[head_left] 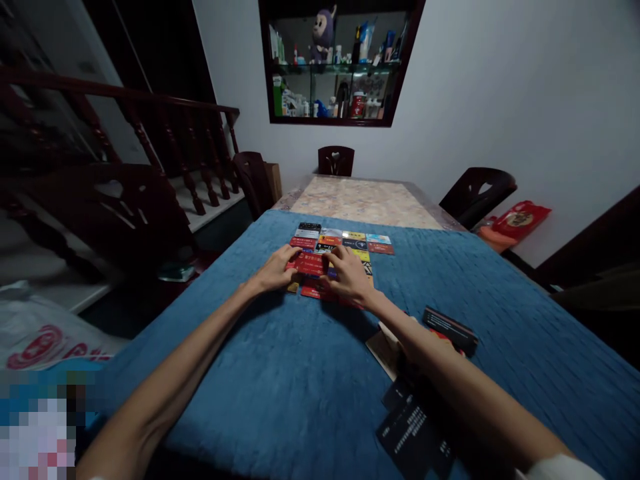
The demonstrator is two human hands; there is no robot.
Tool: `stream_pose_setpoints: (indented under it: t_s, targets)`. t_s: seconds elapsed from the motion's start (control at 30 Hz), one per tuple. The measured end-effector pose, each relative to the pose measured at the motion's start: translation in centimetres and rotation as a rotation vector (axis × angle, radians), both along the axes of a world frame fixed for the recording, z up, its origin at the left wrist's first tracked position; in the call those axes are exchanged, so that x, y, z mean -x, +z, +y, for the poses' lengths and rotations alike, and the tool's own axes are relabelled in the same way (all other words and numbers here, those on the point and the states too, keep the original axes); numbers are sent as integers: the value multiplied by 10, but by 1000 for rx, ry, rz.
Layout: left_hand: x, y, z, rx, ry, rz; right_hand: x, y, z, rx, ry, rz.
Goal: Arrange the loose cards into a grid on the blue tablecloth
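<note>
A red card (311, 264) with pale lettering is held between my two hands, above the rows of cards on the table. My left hand (279, 269) pinches its left end, and my right hand (346, 272) grips its right end. Under and behind it lie several cards in rows, among them a black card (309, 227), an orange card (330, 240) and a dark red card (381, 249). Nearer me, another red card (313, 291) lies flat, partly covered by my right hand. My hands hide some of the cards.
The table carries a blue cloth (240, 400). Near my right forearm lie a black card or packet (450, 329), a brown piece (384, 350) and larger black cards (413, 433). Chairs (336, 160) stand around, and a red bag (520, 223) sits at the right.
</note>
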State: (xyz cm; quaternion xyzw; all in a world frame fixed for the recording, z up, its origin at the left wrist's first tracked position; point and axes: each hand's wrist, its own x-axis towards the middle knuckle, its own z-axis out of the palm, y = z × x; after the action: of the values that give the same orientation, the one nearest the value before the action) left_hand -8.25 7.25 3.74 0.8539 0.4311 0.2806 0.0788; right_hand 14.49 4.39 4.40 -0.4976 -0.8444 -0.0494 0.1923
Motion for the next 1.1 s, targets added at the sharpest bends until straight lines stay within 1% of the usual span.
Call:
stream_pose_setpoints:
  t_s: [0.23,0.43,0.63,0.87,1.1]
  targets:
    - [25,-11,8,36,99,29,30,-2,18,89,-6,-10]
    - [32,-18,12,57,155,41,46,-2,25,164,-14,-9]
    - [33,-22,13,65,181,77,52,-6,30,205,-30,-22]
    - [36,-25,16,90,199,117,55,-6,31,235,-39,-41]
    - [35,-24,13,126,227,143,56,-7,27,233,-48,-59]
